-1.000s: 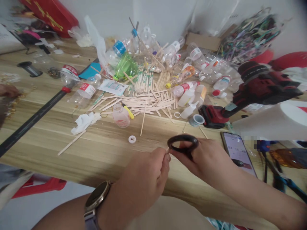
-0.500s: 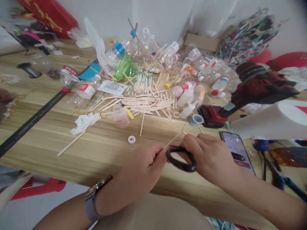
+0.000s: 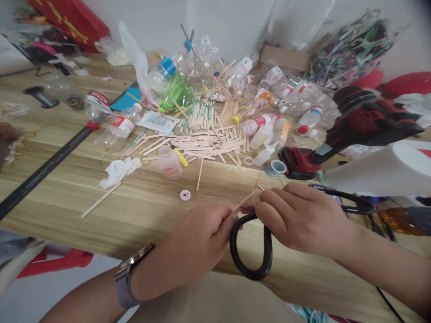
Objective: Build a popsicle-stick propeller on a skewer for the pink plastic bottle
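My left hand [image 3: 205,233], with a watch on the wrist, pinches a thin wooden stick [image 3: 245,200] whose far end points up and right. Black-handled scissors [image 3: 251,273] are in my right hand [image 3: 296,215], which is closed around their middle. One handle loop hangs below my fingers, the other sticks out to the right over the phone. A dark blade tip shows beside the stick; the rest of the blades is hidden by my fingers. A pile of wooden sticks [image 3: 208,146] lies beyond my hands.
Plastic bottles [image 3: 256,125] crowd the back. On the right are a red-black power tool [image 3: 299,161] and a white roll [image 3: 380,168]. A black bar [image 3: 43,172], a crumpled tissue [image 3: 119,172] and an open pink bottle [image 3: 169,162] are at left. Another person's hand [image 3: 6,131] shows far left.
The scissors have turned in my right hand: one loop now hangs lower and the other reaches out over the phone. My left hand still holds the stick in nearly the same place.
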Action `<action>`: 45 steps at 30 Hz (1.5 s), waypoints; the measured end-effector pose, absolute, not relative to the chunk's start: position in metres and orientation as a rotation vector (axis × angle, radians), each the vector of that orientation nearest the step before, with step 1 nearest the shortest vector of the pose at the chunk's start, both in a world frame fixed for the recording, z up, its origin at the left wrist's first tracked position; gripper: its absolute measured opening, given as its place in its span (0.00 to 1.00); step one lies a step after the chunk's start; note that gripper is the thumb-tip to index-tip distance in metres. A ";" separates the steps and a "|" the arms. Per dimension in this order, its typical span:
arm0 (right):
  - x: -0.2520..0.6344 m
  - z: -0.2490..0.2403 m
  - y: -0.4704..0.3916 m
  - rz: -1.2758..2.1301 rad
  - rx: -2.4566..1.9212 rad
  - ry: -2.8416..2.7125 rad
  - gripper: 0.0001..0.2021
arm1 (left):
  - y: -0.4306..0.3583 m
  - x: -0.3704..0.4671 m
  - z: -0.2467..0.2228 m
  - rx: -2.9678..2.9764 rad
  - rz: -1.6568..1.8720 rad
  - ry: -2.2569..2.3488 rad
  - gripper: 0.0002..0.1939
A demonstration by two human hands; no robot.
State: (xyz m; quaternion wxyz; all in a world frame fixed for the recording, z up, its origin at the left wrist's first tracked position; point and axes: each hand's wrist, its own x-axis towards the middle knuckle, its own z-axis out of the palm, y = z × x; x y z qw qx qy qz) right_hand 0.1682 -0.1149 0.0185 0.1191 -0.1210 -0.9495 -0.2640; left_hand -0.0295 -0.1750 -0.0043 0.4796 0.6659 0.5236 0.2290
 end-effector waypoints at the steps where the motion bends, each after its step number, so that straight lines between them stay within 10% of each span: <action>1: 0.168 0.019 -0.115 -0.767 -0.343 -2.775 0.15 | -0.174 -0.030 -0.004 1.618 0.563 1.269 0.21; 21: 0.162 0.009 -0.124 -0.976 -0.513 -2.714 0.11 | -0.158 -0.034 0.019 2.004 0.202 1.320 0.16; 45: 0.164 -0.012 -0.122 -0.444 -0.610 -2.795 0.14 | -0.148 -0.044 0.011 1.918 0.137 1.245 0.19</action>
